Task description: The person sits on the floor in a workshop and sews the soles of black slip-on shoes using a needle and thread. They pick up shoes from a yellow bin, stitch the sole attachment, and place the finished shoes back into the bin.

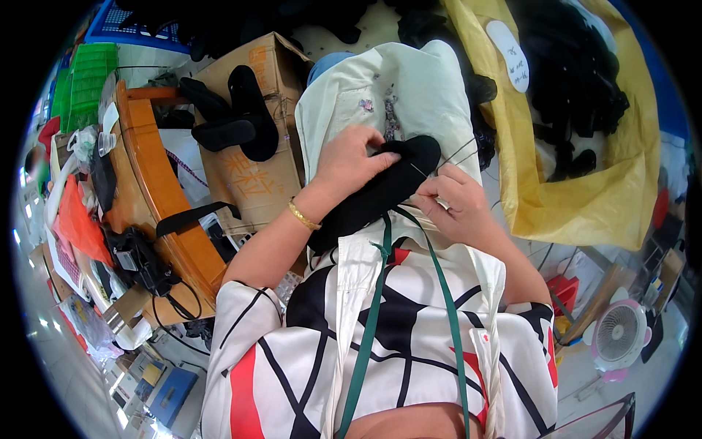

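Observation:
A black slipper-shaped piece of soft footwear (398,178) lies slanted over my lap, its rounded end toward the upper right. My left hand (352,162) is closed around its left edge, with the thumb pressed on top. At its right side, my right hand (455,199) has its thumb and forefinger pinched together by a thin, light needle (417,169). Dark strands of thread (461,152) stretch above the right knuckles. Beneath the footwear spreads a pale apron (431,80) over my legs. The underside of the black piece is hidden.
Black slippers (252,113) rest on a cardboard box (252,183) at the left, beside a curved wooden table edge (150,161). At the right stands a yellow sack (578,219) of black pieces with a white sole-shaped card (507,55). A small fan (619,331) is lower right.

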### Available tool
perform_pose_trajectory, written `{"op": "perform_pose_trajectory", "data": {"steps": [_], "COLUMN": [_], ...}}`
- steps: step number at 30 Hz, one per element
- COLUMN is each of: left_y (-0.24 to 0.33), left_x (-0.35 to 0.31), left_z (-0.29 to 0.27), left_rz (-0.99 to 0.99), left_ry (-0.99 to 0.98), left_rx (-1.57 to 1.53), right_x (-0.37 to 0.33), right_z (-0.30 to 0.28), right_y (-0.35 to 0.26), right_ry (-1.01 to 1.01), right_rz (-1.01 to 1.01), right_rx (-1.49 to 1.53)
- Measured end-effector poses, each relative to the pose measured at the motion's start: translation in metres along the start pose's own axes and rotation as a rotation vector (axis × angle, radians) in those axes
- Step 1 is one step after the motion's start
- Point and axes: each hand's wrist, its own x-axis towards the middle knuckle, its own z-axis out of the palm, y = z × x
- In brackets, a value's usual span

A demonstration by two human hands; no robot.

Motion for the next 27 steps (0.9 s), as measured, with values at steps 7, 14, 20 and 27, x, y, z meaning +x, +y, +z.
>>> {"op": "perform_pose_trajectory", "data": {"steps": [7, 14, 20, 27], "left_y": [0.020, 0.004, 0.007, 0.003], "left_x": [-0.019, -0.023, -0.034, -0.027], "left_z": [-0.008, -0.017, -0.011, -0.007], "left_rz": [-0.197, -0.565, -0.214, -0.339], "left_ry": [-0.369, -0.408, -0.297, -0.228], "left_rx": [-0.385, -1.122, -0.532, -0.685], "right_x": [0.002, 0.017, 0.027, 0.028], "right_z": [0.029, 0.010, 0.023, 0.026], "right_y": [-0.006, 0.000, 0.021, 0.026], "right_ry": [-0.015, -0.110, -0.121, -0.132], "right_rz": [-0.253, 0.187, 0.092, 0.128], "right_rx": [-0.154, -0.009, -0.330, -0.318]}}
